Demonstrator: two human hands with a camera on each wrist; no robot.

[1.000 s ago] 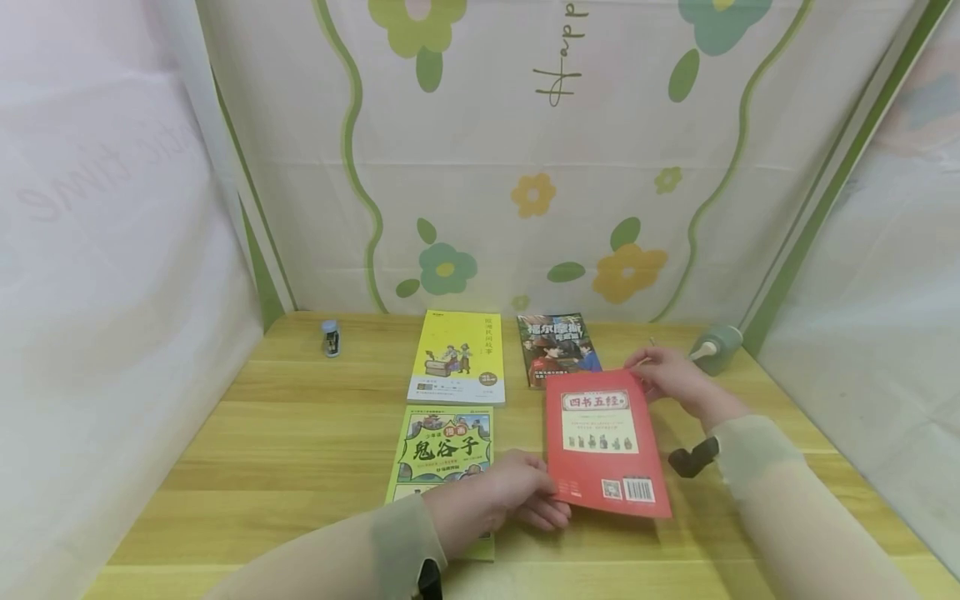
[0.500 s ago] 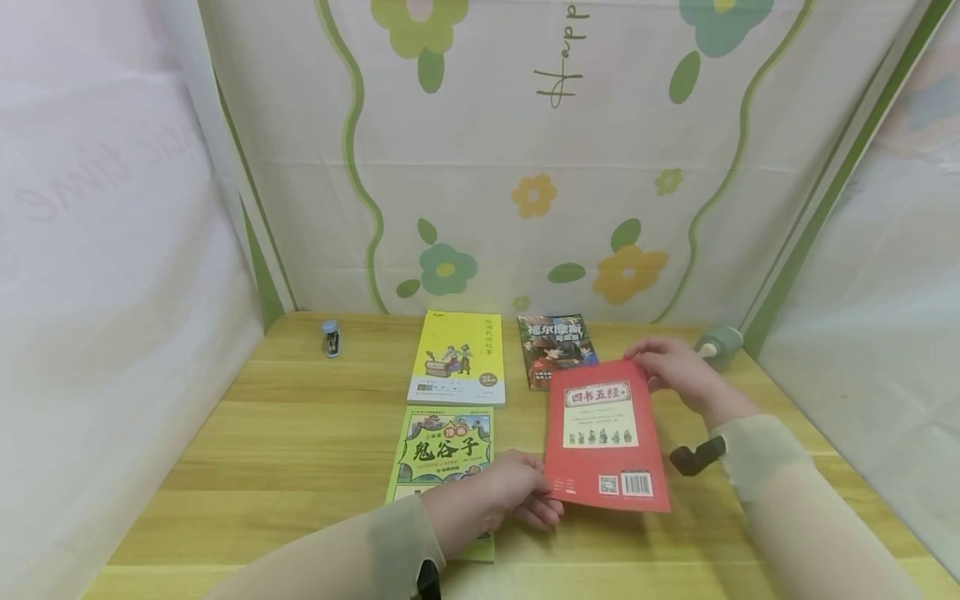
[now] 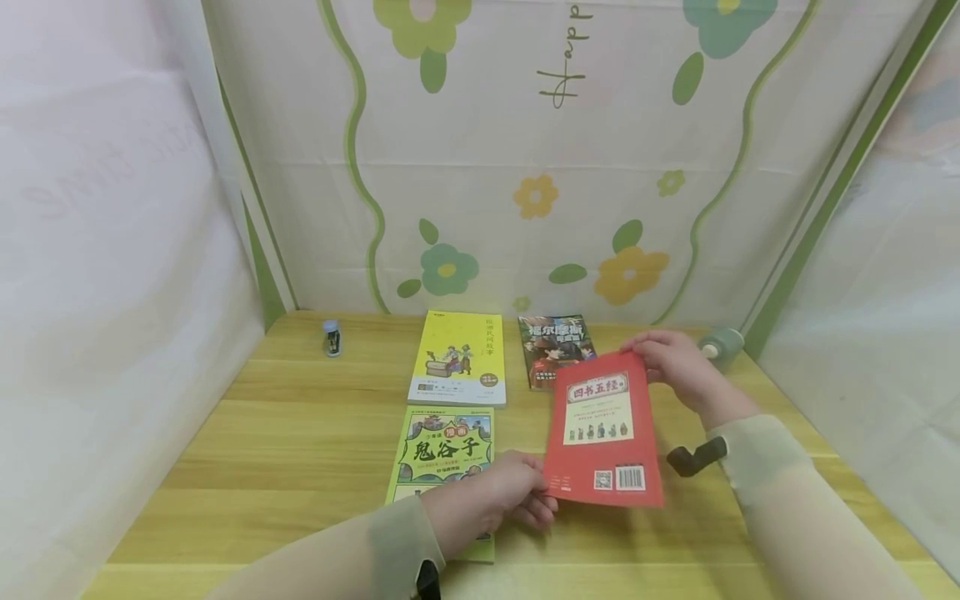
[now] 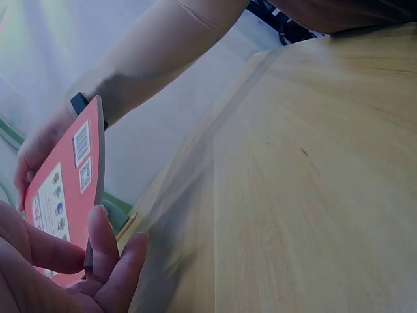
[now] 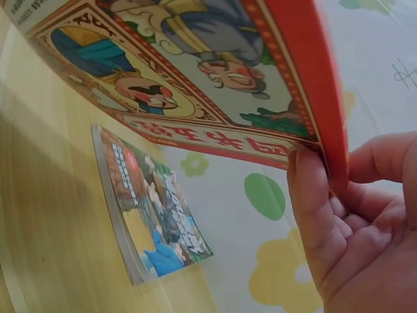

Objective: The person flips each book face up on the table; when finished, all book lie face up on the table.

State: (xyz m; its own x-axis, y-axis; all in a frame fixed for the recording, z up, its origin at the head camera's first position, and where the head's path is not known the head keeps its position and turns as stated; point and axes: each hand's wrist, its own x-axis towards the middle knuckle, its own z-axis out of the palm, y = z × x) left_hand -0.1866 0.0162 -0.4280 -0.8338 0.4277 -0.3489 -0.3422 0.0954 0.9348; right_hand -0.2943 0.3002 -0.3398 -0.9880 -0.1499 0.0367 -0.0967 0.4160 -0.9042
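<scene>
A red book [image 3: 600, 475] is held up off the table between both hands, its back cover with barcode facing up in the head view. My left hand [image 3: 510, 492] pinches its near left corner between thumb and fingers. At the far right corner my right hand [image 3: 675, 367] grips it, thumb on one side and fingers on the other. The right wrist view shows the illustrated front cover [image 5: 189, 72] from beneath. Below the left forearm lies a green comic book [image 3: 442, 446], partly covered by that hand. A dark-covered book [image 3: 555, 342] lies just beyond the red one.
A yellow book [image 3: 457, 358] lies behind the green one. At the back left stands a small jar with a blue lid [image 3: 332, 337]. A grey-green bottle [image 3: 723, 343] lies at the back right. Floral cloth [image 3: 480, 167] walls the wooden table [image 3: 300, 467] at the back and sides.
The red book has risen slightly, shifted a little away from me and turned a bit clockwise. Both hands moved with it, the left only slightly.
</scene>
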